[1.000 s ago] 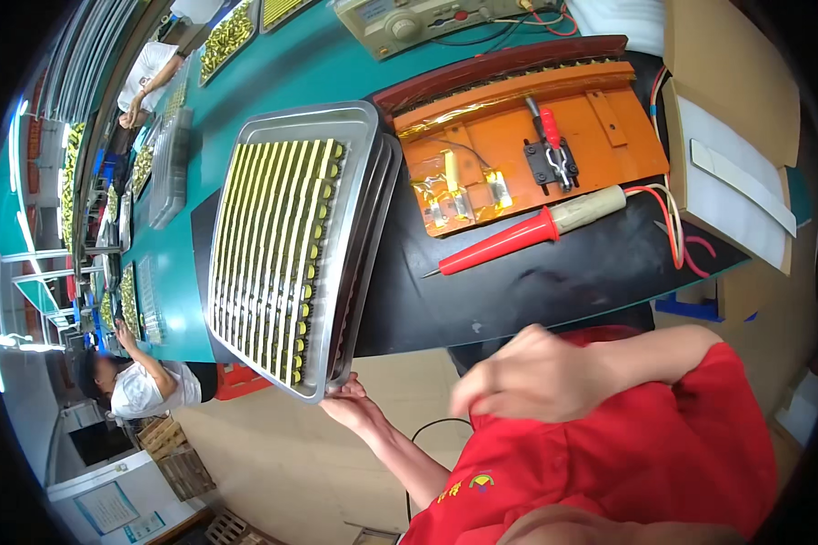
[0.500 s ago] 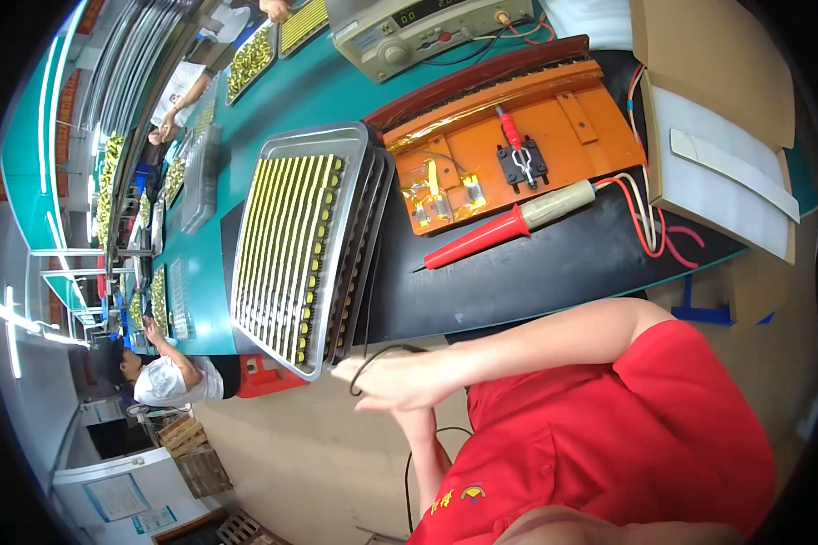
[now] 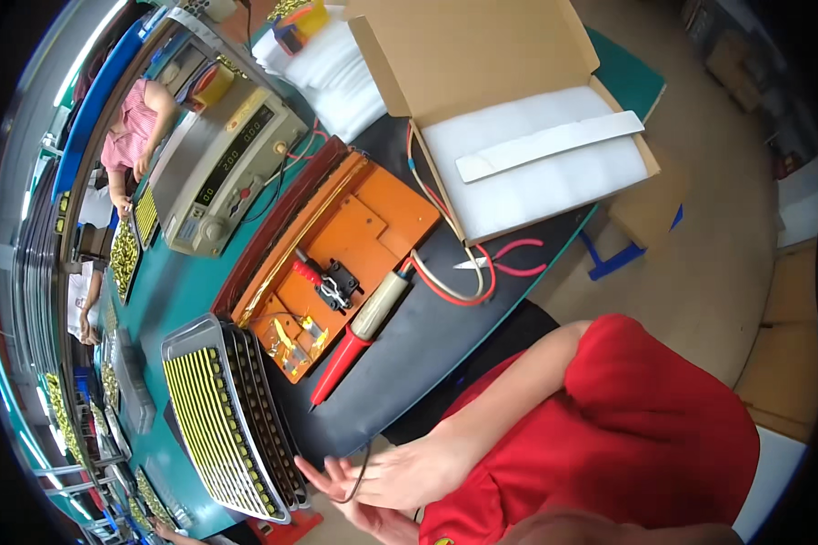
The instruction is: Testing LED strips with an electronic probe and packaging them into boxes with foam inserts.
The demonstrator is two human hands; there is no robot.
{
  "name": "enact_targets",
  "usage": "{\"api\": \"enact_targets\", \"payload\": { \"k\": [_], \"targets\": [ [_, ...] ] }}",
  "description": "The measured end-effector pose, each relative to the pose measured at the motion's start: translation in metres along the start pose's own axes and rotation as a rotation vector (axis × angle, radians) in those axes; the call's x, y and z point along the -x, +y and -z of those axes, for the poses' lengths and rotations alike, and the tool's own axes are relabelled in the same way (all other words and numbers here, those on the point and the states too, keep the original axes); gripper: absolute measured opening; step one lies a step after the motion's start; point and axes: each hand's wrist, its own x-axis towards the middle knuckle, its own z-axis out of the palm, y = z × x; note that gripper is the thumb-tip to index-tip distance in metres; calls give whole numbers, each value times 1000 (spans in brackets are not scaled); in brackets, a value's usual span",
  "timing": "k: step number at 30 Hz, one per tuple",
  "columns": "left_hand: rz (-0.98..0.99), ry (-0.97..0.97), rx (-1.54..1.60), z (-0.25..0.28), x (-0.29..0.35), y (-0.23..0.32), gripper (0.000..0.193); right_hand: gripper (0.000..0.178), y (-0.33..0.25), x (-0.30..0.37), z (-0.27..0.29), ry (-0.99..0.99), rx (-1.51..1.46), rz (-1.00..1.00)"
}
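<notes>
My right hand (image 3: 407, 476) reaches in from the right at the table's near edge, its fingers stretched out to the left. Partly behind it is my left hand (image 3: 373, 520), with fingers spread toward the stacked trays. The two hands overlap and seem to touch. A thin black cord (image 3: 364, 468) curves across the front of my right hand; I cannot make out whether any fingers grip it. Just left of the hands stands a stack of metal trays (image 3: 184, 338), the top one filled with rows of yellow-and-black cylindrical parts (image 3: 214, 427).
Beyond lies an orange fixture (image 3: 382, 204) with a red-handled toggle clamp (image 3: 323, 280). A red-and-white probe (image 3: 345, 354) rests before it. Pliers (image 3: 518, 259), an open cardboard box (image 3: 482, 54) with white foam, and a bench instrument (image 3: 232, 173) are around. Co-workers are at far left.
My view has swung right, so the trays and fixture appear lower and further left. My hands remain close to the tray stack, and my left hand's spread fingers now show more.
</notes>
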Motion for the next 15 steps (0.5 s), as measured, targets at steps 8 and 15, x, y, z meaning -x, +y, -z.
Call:
{"api": "enact_targets", "payload": {
  "k": [8, 15],
  "targets": [
    [101, 342, 267, 203, -23, 54, 23, 18, 17, 14, 137, -99, -210, -369],
    [-531, 712, -636, 150, -29, 11, 24, 14, 36, -10, 143, -363, -179, -500]
  ]
}}
